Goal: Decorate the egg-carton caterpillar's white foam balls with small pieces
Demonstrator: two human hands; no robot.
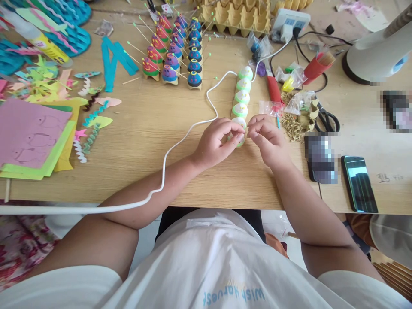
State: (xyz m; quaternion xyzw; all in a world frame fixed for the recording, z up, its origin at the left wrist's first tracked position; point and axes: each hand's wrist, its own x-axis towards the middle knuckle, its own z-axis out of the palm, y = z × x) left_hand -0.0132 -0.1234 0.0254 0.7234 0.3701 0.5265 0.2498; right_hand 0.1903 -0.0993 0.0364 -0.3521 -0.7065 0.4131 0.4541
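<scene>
The row of white cups (240,110) stood on the worktop (154,124), running from just beneath the fingertips of my left hand (214,141) to well ahead of both hands. From my remote post I judged the row light and fairly stiff, like moulded pulp, with thin walls that would dent or crush under a hard pinch. The painted skin looked smooth, perhaps a little slippery. The best hold, I reckoned, was low on opposite sides of a cup, clear of the decorated top, with the row steadied near its joint.

Each cup was a rounded white dome with a pale green lower band and small yellow marks. The nearest were partly covered by my left hand.

My left hand was curled, thumb and forefinger drawn close together; my right hand (268,139), just across a narrow gap, was pinched likewise. I could not tell whether either held anything thin.

Ahead and to the left of my left hand stood rows of red, purple and blue cups (174,61). A white cable (164,159) crossed above the left forearm. A red packet (274,90) lay ahead of my right hand.
</scene>
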